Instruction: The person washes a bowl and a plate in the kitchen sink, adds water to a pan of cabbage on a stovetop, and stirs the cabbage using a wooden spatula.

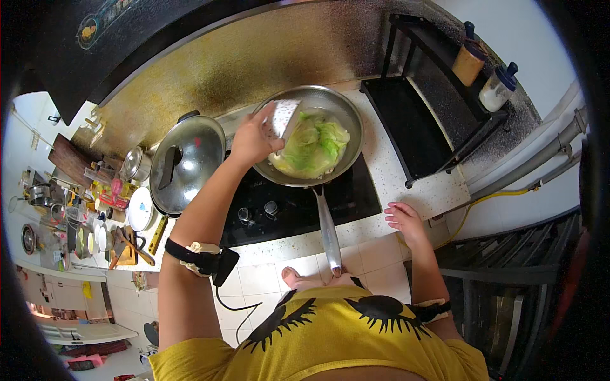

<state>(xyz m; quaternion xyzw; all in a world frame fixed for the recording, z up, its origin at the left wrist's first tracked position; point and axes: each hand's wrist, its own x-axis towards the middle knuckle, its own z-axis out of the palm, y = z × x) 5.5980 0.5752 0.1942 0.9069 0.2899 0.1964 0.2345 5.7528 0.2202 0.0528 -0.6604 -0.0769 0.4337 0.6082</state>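
Observation:
My left hand [253, 135] grips a white speckled bowl [282, 115], tilted over the left side of a steel frying pan [355, 125]. The inside of the bowl is hidden from me. Pale green leaves, like lettuce or cabbage [329, 138], lie in the pan in some cloudy liquid. The pan sits over the black glass cooktop [305, 209], its long metal handle [329, 233] pointing towards my body. To the right of that handle, my right hand [405, 221] hovers by the counter's front edge, holding nothing, fingers a little apart.
A lidded wok [190, 166] stands left of the pan. Further left are a white plate [141, 208], a cleaver-like knife [127, 245] and crowded jars. A black two-tier rack [410, 128] at right bears seasoning jars [497, 88]. A yellow hose [495, 194] runs below it.

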